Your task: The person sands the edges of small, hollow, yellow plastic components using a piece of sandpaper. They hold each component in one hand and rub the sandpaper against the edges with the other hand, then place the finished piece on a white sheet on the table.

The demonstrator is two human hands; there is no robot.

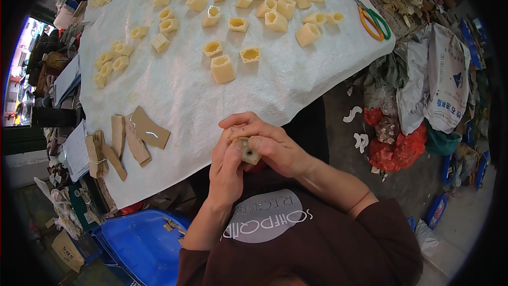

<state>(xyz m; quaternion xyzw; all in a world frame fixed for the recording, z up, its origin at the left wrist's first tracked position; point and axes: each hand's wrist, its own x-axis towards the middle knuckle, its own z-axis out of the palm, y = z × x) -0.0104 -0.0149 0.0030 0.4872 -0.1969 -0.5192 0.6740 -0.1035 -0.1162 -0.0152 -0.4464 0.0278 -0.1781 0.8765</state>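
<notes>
Close to my body, just off the near edge of the table, both hands come together round one small pale block with a dark round hole [250, 153]. My left hand [226, 163] is closed on its left side, thumb along it. From the right, my right hand [279, 151] grips it too, with its thumb on the upper side. Fingers cover much of the block. Beyond my hands stands the nearest of many pale yellow hollow pieces [223, 70], with another open-ended piece [250, 54] beside it.
A white sheet [180, 85] covers the table. Torn brown cardboard strips [150, 130] lie at its left, and scissors with orange and green handles [373, 23] at its right. A blue tub [140, 241] stands lower left. Red bags [399, 151] and a white sack [447, 77] sit right.
</notes>
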